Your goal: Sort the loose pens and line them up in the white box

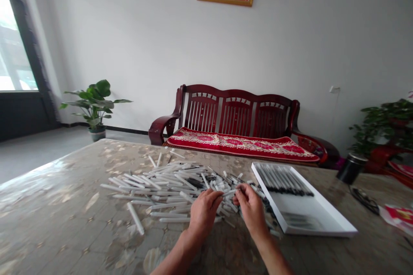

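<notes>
My left hand [206, 209] is closed in a pinch, its fingertips at one end of a thin whitish pen [229, 192]. Facing it, my right hand [251, 206] pinches the other end, where a small dark part shows at the fingertips. Much of the pen is covered by my fingers. Both hands are over the near right side of a loose pile of white pen barrels [155, 182], with black pen parts [194, 182] mixed in. To the right of my right hand is a white shallow box [309, 214], with a row of clear pens with black ends [284, 179] along its far side.
More blurred pens [300, 220] lie at the box's near end. A patterned tabletop [80, 227] carries everything. A black cylinder [351, 168], a dark cable [364, 201] and a red-white packet [400, 217] are at the right. A wooden bench [237, 111] stands behind.
</notes>
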`<state>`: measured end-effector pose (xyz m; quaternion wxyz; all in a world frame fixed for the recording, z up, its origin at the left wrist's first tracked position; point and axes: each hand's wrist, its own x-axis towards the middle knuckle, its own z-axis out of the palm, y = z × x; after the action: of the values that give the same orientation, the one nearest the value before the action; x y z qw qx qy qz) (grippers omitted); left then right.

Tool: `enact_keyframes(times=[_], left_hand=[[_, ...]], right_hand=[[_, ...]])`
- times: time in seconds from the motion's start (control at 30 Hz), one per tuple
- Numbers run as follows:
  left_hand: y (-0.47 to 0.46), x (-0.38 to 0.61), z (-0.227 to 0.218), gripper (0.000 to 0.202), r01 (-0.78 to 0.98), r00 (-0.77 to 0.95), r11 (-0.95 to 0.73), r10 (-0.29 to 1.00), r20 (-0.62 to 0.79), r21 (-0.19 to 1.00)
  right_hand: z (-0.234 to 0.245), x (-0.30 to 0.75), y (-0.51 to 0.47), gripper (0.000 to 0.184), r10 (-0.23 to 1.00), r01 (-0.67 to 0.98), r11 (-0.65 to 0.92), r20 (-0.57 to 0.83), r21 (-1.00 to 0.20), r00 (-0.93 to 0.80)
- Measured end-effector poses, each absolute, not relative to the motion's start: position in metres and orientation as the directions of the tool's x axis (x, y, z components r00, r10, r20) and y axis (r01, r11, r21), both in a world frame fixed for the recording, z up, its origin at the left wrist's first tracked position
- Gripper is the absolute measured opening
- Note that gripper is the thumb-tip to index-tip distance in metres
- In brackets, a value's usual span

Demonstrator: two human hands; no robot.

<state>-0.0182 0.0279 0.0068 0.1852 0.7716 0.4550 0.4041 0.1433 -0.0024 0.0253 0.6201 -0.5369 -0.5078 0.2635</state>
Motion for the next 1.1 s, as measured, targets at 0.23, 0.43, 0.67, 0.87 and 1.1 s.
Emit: enact_keyframes(times=[0.23, 0.43, 0.67, 0.87, 1.1], left_hand=[[0.022, -0.02, 0.011, 0.021, 0.676, 0.282, -0.6, 0.747, 0.602, 0.428], [0.021, -0.022, 0.014, 0.018, 0.738, 0.356, -0.633, 0.659, 0.662, 0.234], [0.023, -0.024, 0.017, 0.017, 0.723, 0.35, -0.638, 0.668, 0.656, 0.263], [0.024, -0.025, 0.01, 0.014, 0.663, 0.373, -0.707, 0.598, 0.709, 0.247], [0.025, -0.021, 0.006, 0.02, 0.593, 0.419, -0.772, 0.539, 0.73, 0.23]], right_hand=[[0.022, 0.14, -0.002, 0.036, 0.893, 0.081, 0.184, 0.201, -0.98, 0.403], [0.023, 0.137, -0.001, 0.034, 0.906, -0.127, 0.056, -0.003, -0.99, 0.424], [0.037, 0.147, -0.006, 0.029, 0.894, 0.419, 0.233, 0.363, -0.878, 0.264], [0.068, 0.147, -0.021, 0.02, 0.89, 0.901, 0.285, 0.441, -0.327, -0.121], [0.06, 0.187, -0.005, 0.017, 0.989, 0.889, 0.123, 0.125, -0.441, -0.075]])
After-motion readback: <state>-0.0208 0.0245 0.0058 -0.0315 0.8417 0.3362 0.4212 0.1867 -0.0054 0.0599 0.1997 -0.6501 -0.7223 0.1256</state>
